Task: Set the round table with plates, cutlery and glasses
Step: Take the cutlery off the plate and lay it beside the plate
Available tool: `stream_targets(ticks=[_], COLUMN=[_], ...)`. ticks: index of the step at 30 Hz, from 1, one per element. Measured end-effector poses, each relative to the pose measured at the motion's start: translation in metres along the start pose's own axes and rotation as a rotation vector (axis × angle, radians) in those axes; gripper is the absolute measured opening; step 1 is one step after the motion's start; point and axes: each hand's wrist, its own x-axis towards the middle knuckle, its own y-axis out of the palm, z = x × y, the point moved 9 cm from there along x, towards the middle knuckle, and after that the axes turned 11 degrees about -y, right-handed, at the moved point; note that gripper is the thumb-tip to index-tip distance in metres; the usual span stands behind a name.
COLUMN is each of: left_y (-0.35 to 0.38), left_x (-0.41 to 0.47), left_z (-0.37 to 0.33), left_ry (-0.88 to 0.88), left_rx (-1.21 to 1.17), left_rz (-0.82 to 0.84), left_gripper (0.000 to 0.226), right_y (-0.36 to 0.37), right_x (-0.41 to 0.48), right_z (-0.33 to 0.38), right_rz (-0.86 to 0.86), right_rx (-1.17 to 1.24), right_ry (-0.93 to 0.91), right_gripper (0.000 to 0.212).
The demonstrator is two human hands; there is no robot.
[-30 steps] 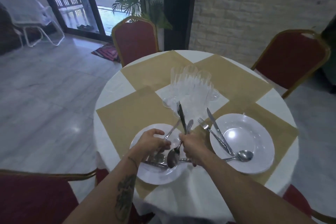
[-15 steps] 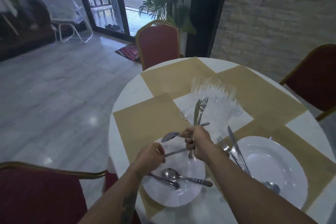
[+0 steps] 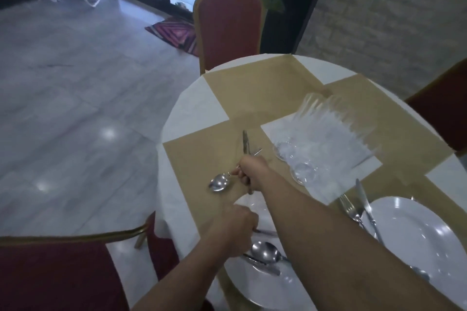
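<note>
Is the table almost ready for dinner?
Not yet. Two plates are out: the right plate has a fork and knife resting on its rim. The right hand holds a spoon and more cutlery over a bare placemat. The near plate holds loose cutlery, the far placemats have no plates, and the glasses are bunched in the middle.

I see a round surface (image 3: 177, 118) under a white cloth, with tan square mats (image 3: 267, 88) laid across it. A cluster of clear glasses (image 3: 326, 139) stands at the centre. Near right sits a white plate (image 3: 414, 240) with a fork (image 3: 350, 209) and knife (image 3: 365, 207) just left of it; a second plate (image 3: 255, 283) lies nearest, carrying cutlery.
</note>
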Motion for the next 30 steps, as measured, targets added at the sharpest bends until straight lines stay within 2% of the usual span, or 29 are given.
stream_targets(ticks=[4,8,11,13,17,19,21,24,26,28,30], left_y=[-0.004,0.001,0.007,0.009,0.013,0.012,0.012,0.015,0.015,0.016,0.018], left_x=[-0.010,-0.013,-0.015,-0.016,-0.014,-0.015,-0.016,-0.017,-0.017,-0.017,-0.022], left_z=[-0.006,-0.005,-0.004,-0.004,0.000,-0.001,-0.001,-0.001,0.000,-0.001,-0.006], left_ry=[0.025,0.105,0.132,0.144,0.179,0.181,0.170,0.134,0.102,0.073,0.053], left_rx=[0.084,0.119,0.131,0.148,0.117,0.089,0.079,0.111,0.143,0.171,0.178], left_rz=[-0.028,-0.094,-0.098,-0.109,-0.113,-0.119,-0.155,-0.182,-0.202,-0.220,-0.232], left_gripper=[0.022,0.024,0.025,0.029,0.038,0.037,0.038,0.041,0.042,0.043,0.047], right_y=[0.009,0.017,0.018,0.015,-0.005,-0.025,-0.049,-0.076,-0.086,-0.088,-0.086], right_x=[0.019,0.020,0.015,0.002,-0.024,-0.035,-0.048,-0.077,-0.099,-0.114,-0.124], right_z=[-0.004,-0.001,0.004,0.011,0.024,0.025,0.017,-0.005,-0.035,-0.064,-0.082], right_rz=[-0.061,-0.043,-0.004,0.037,0.122,0.116,0.116,0.192,0.259,0.322,0.315], right_rx=[0.037,0.120,0.138,0.142,0.082,-0.021,-0.220,-0.784,-1.055,-1.131,-1.156], right_ry=[-0.003,0.025,0.017,0.013,-0.046,-0.094,-0.158,-0.354,-0.386,-0.398,-0.469], right_gripper=[0.017,0.018,0.038,0.028,0.024,0.018,0.024,0.029,0.035,0.037,0.035])
